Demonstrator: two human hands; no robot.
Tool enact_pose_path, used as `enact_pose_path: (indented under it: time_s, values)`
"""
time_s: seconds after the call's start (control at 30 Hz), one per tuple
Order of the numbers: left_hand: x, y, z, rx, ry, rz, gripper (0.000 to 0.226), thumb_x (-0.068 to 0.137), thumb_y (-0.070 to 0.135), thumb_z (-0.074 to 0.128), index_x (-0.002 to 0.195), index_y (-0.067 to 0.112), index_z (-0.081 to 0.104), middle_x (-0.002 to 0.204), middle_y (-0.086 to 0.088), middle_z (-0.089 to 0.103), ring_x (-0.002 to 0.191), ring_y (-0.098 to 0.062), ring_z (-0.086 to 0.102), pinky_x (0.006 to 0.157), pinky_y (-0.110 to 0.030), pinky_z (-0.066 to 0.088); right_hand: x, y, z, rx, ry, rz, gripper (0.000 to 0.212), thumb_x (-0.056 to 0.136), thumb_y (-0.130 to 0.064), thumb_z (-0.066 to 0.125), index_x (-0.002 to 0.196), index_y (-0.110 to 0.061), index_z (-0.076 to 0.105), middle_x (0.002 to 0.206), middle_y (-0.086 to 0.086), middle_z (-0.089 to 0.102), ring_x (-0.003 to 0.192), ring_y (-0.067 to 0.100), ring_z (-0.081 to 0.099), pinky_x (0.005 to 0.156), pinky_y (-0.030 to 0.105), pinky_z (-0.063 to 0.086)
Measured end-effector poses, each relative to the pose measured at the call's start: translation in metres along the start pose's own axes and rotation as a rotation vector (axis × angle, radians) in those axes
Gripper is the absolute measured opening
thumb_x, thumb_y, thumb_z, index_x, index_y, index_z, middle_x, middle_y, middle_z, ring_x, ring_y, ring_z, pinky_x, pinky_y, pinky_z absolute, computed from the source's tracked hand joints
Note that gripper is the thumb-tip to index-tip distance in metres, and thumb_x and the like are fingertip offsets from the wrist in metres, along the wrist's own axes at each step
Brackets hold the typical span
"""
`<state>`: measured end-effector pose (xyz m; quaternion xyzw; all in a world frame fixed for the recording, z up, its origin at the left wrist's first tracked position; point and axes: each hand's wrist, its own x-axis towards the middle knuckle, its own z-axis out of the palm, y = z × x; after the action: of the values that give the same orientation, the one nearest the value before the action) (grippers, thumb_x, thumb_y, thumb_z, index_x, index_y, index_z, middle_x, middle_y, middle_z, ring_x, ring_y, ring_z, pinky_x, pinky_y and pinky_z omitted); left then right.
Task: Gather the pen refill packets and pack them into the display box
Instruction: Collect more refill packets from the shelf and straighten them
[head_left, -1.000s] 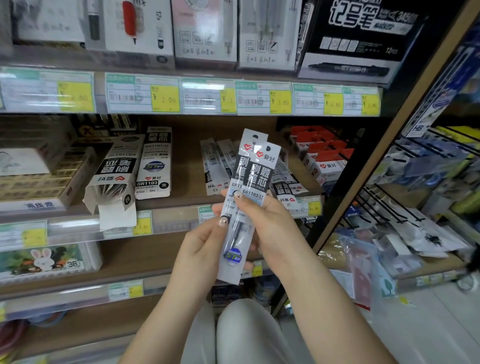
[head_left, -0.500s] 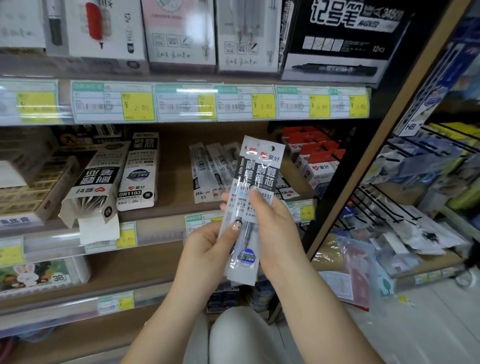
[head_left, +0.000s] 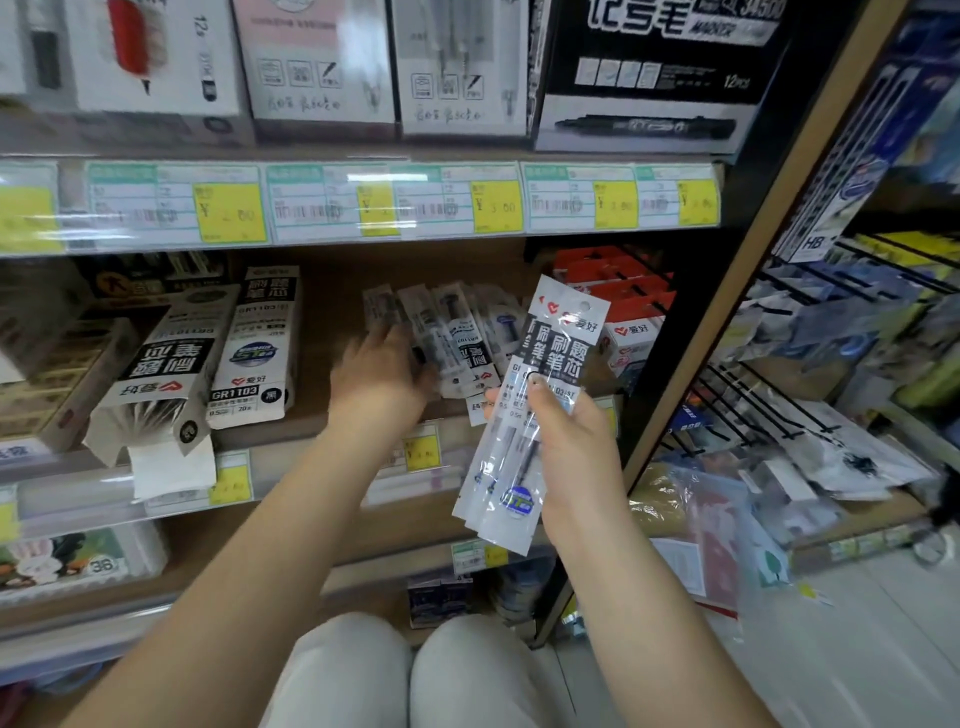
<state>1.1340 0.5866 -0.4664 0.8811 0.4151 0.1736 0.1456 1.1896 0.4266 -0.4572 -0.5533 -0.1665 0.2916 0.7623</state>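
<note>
Right grip: the right hand (head_left: 571, 452) is closed round the lower half of a small fan of pen refill packets (head_left: 545, 364), thumb across the front. The headers point up, likely so the stack stays squared while the other hand works.
Left grip: the left hand (head_left: 382, 371) reaches in with fingers spread and holds nothing. Motion blur hides whether the fingertips already touch anything.
Loose packets: the loose packets (head_left: 457, 332) lie overlapping on the shelf (head_left: 332, 291), just beyond the left fingers, so that hand is placed to gather them.
Display box: the display box (head_left: 161, 374) lies on its side at the shelf's left, end flap open toward the person. This is probably the box to fill, and it sits well apart from both hands.
Neighbour: a closed box (head_left: 257, 338) lies beside it.
Step in hand: still gathering; nothing is packed yet.
</note>
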Motion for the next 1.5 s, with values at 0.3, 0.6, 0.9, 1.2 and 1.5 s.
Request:
enact_pose_path:
  time_s: [0.3,0.6,0.9,1.2,1.5]
  values:
    - [0.005,0.013,-0.01,0.165,-0.107,-0.12,0.029,0.088,0.035,0.054,0.106,0.014,0.061,0.088,-0.009,0.057,0.085,-0.032,0.059,0.064,-0.03,0.043,0.003,0.001,0.004,0.013,0.002,-0.036,0.014,0.096,-0.019,0.05,0.092,-0.021,0.063,0.074,-0.002,0.074,0.071,0.013,0.071,0.065,0.032,0.055]
    - [0.01,0.012,-0.018,0.278,-0.051,-0.112,0.028,0.087,-0.004,0.049,0.112,0.002,0.06,0.107,-0.019,0.064,0.098,-0.037,0.062,0.067,-0.037,0.048,0.002,0.002,0.005,-0.043,0.029,-0.052,0.012,0.096,-0.021,0.05,0.092,-0.022,0.062,0.074,-0.005,0.074,0.072,0.013,0.071,0.069,0.035,0.056]
    - [-0.032,-0.018,-0.056,-0.04,0.494,0.062,0.021,0.087,0.002,0.052,0.104,0.007,0.064,0.071,-0.019,0.064,0.058,-0.033,0.05,0.051,-0.033,0.035,-0.002,0.003,0.008,-0.103,0.053,-0.097,0.012,0.095,-0.022,0.052,0.092,-0.024,0.064,0.083,-0.001,0.075,0.077,0.016,0.072,0.07,0.037,0.055]
    - [-0.086,-0.048,-0.075,-0.64,0.363,0.053,0.03,0.081,0.0,0.065,0.087,0.029,0.063,0.087,0.017,0.066,0.078,0.006,0.063,0.072,-0.011,0.049,-0.009,-0.006,0.008,0.043,0.018,-0.046,0.016,0.097,-0.017,0.048,0.09,-0.017,0.063,0.072,-0.002,0.073,0.065,0.011,0.069,0.06,0.03,0.055]
    - [-0.109,-0.046,-0.063,-1.288,0.074,-0.321,0.01,0.086,-0.002,0.061,0.09,0.007,0.062,0.078,-0.008,0.074,0.068,-0.016,0.072,0.056,-0.021,0.056,-0.019,0.001,0.02,0.079,0.013,0.034,0.018,0.095,-0.024,0.052,0.099,-0.014,0.066,0.083,0.002,0.075,0.077,0.017,0.072,0.066,0.032,0.054]
